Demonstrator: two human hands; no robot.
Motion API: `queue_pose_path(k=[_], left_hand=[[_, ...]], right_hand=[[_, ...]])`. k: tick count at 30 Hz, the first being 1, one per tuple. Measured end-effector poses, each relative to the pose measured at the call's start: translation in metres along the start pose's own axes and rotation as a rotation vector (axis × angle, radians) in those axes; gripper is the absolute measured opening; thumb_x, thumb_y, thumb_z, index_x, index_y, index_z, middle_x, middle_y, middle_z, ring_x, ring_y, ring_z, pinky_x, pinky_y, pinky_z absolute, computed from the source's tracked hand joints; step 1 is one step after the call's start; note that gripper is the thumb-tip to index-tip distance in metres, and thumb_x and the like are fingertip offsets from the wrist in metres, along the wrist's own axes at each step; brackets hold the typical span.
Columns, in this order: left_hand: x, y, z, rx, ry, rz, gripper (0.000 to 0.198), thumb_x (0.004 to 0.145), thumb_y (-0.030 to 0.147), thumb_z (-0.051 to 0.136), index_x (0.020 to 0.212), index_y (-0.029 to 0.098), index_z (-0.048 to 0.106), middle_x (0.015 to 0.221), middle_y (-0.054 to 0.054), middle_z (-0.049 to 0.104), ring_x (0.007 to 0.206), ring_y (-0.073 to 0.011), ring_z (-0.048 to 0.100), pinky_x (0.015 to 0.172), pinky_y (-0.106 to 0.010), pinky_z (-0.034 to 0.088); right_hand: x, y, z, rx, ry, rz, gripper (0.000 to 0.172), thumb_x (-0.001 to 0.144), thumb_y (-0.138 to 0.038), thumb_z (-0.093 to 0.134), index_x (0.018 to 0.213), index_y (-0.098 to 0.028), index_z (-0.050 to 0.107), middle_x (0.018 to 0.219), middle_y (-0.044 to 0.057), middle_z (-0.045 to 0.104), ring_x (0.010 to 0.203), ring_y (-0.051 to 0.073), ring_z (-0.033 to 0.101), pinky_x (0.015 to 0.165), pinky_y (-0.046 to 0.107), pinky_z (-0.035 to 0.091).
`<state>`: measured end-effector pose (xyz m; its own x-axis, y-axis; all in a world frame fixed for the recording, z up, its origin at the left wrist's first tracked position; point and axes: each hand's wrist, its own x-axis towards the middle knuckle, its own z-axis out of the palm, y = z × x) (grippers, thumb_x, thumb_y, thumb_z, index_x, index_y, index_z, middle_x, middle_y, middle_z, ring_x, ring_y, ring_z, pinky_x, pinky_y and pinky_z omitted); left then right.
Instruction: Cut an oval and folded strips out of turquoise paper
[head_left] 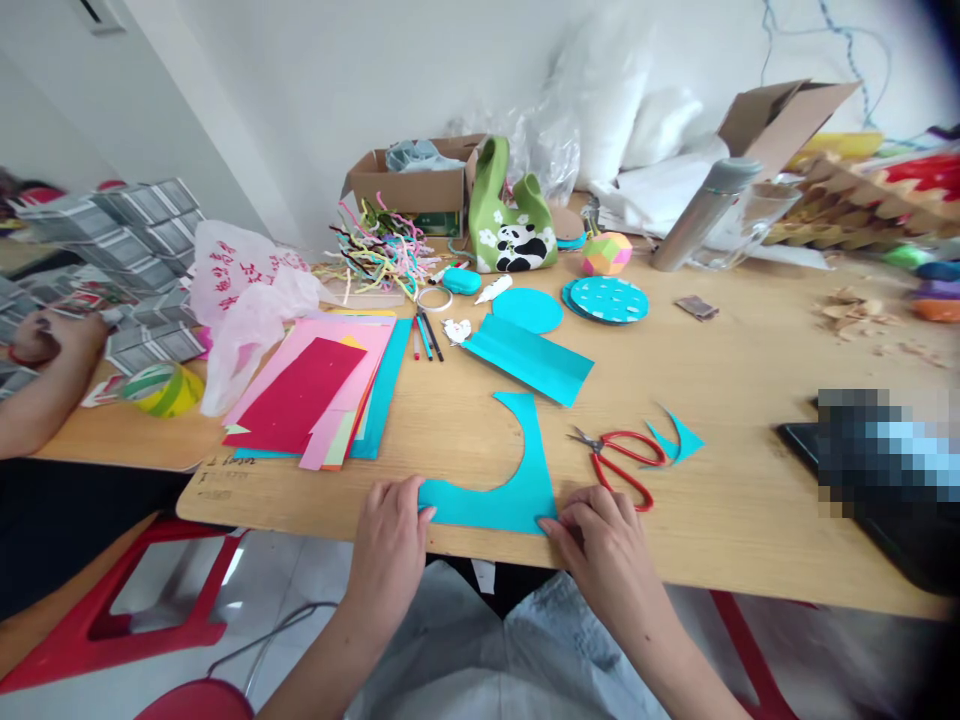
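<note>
A blue paper offcut (534, 470) with a curved edge cut out of it lies at the table's front edge. My left hand (391, 530) pinches its left end between thumb and fingers. At its lower right corner, my right hand (600, 530) grips the paper the same way. Just beyond my right hand rest red-handled scissors (619, 455), their blades slightly apart. Small blue scraps (679, 440) lie beside the scissors. Farther back are a folded blue sheet (532, 360), a blue paper circle (527, 310) and blue discs with white marks (609, 299).
Coloured paper sheets (300, 400) are stacked at left, near a plastic bag (251, 300) and tape roll (166, 390). Pens (429, 338), pipe cleaners (386, 250), a green panda bag (517, 225) and a flask (701, 220) stand behind. Another person's arm (49, 385) is at far left.
</note>
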<state>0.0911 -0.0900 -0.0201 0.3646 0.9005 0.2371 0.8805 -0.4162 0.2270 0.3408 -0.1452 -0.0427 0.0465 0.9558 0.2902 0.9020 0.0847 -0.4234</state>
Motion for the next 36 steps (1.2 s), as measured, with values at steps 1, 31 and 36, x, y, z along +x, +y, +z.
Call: queue_pose_path(k=[1, 31, 36], left_hand=[[-0.001, 0.003, 0.000, 0.042, 0.014, 0.028, 0.014, 0.088, 0.012, 0.052, 0.101, 0.017, 0.056, 0.086, -0.006, 0.061, 0.084, -0.0241, 0.055, 0.075, -0.041, 0.050], [-0.047, 0.039, 0.030, 0.313, 0.076, 0.246, 0.072, 0.076, 0.049, 0.071, 0.140, 0.027, 0.048, 0.122, -0.012, 0.053, 0.121, -0.0391, 0.046, 0.092, -0.051, 0.053], [-0.047, 0.044, 0.031, 0.349, 0.060, 0.255, 0.074, 0.073, 0.050, 0.074, 0.140, 0.037, 0.045, 0.122, -0.010, 0.055, 0.119, -0.0403, 0.047, 0.091, -0.055, 0.051]], right_hand=[[0.000, 0.000, 0.000, -0.004, -0.004, 0.001, 0.028, 0.091, -0.036, 0.056, 0.069, -0.019, 0.056, 0.084, 0.007, 0.054, 0.081, 0.024, 0.045, 0.073, 0.040, 0.042], [-0.004, 0.003, 0.004, 0.009, 0.089, 0.023, 0.024, 0.092, -0.040, 0.054, 0.080, -0.020, 0.052, 0.084, 0.007, 0.056, 0.080, 0.023, 0.047, 0.073, 0.039, 0.042], [-0.010, -0.021, 0.006, -0.115, 0.174, -0.069, 0.026, 0.095, -0.025, 0.048, 0.118, -0.019, 0.056, 0.111, 0.013, 0.060, 0.105, 0.030, 0.049, 0.082, 0.044, 0.042]])
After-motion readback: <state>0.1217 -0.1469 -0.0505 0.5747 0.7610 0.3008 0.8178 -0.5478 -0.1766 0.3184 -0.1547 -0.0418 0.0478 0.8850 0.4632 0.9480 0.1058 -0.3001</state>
